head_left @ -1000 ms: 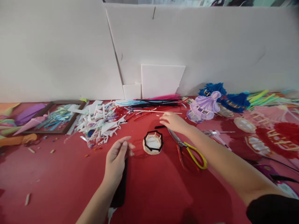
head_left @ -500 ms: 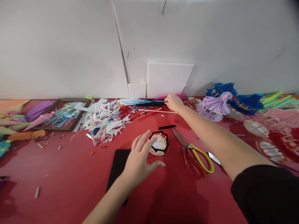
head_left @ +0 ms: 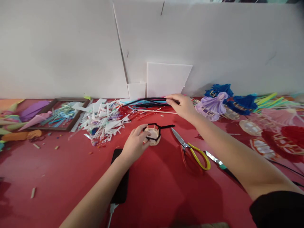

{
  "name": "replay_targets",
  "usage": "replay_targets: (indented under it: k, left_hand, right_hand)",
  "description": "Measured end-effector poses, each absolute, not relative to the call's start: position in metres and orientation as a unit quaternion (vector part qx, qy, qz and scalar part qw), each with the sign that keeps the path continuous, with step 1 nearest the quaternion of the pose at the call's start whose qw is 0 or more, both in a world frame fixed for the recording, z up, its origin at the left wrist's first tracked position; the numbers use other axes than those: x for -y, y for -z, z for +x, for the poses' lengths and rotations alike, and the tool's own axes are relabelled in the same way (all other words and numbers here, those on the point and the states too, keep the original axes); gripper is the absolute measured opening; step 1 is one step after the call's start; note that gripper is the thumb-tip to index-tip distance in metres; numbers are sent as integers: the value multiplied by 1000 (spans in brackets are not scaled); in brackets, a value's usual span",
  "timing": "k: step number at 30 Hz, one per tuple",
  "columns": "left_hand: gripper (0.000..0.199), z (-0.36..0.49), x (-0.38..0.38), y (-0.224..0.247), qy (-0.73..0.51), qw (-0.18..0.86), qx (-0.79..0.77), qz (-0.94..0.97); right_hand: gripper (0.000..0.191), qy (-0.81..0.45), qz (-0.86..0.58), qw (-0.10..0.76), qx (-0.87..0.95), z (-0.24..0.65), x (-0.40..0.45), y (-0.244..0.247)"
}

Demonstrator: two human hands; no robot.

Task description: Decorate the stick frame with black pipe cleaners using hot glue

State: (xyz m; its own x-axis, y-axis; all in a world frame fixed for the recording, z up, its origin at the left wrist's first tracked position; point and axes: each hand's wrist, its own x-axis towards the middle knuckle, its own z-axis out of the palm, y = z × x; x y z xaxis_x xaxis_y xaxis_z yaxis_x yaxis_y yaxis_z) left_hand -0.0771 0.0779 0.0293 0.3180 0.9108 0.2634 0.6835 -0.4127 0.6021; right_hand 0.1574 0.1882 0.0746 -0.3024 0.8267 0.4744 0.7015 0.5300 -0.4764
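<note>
My left hand (head_left: pixel 134 142) is closed on the left side of a small craft piece, a pale round base with short posts and a black fuzzy-stem ring (head_left: pixel 159 133) around its top. Just behind it lies a short black pipe cleaner (head_left: pixel 168 126). Farther back, my right hand (head_left: pixel 182 106) pinches black pipe cleaners (head_left: pixel 147 100), lifted a little above a heap of coloured ones. Scissors with red and yellow handles (head_left: pixel 201 160) lie to the right of the craft piece.
A phone (head_left: pixel 121 186) with a white cable lies under my left forearm. White scraps (head_left: pixel 104 120) and a brown frame (head_left: pixel 71 123) are at the left. Right of my arm are a utility knife (head_left: pixel 215 158) and blue, lilac and red fuzzy pieces (head_left: pixel 215 106). White boards (head_left: pixel 167 79) stand behind.
My left hand has gone from hovering open beside the craft piece to gripping it. My right hand has drawn black pipe cleaners up from the heap. The view has shifted slightly.
</note>
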Motion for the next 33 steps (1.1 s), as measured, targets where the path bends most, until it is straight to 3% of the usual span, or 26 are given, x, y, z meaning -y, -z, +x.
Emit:
replay_targets:
  k: [7,13,16,21,27,33]
  left_hand:
    - [37,-94,-86,-69,-335,267,-539,725]
    - [41,-79,-47,-71,-276,479,-503,664]
    - [42,-66,-33,-60,-235,538,-510,629]
    - [36,-70,-19,-63,-227,503,-572,606]
    - [27,-97,-4,-71,-198,409,-625,634]
    - [30,-116,4,-66,-154,392,-635,647]
  right_hand:
    - [25,-209,-334,313,864,160,-131,-85]
    - [20,-261,-277,244,892,160,-115,-70]
    - [19,-260,-300,215,892,163,-128,-50]
    - [21,-202,-392,182,879,175,-162,-13]
    - [28,-167,-398,150,889,166,-157,4]
    - [11,-180,-369,192,891,139,-99,11]
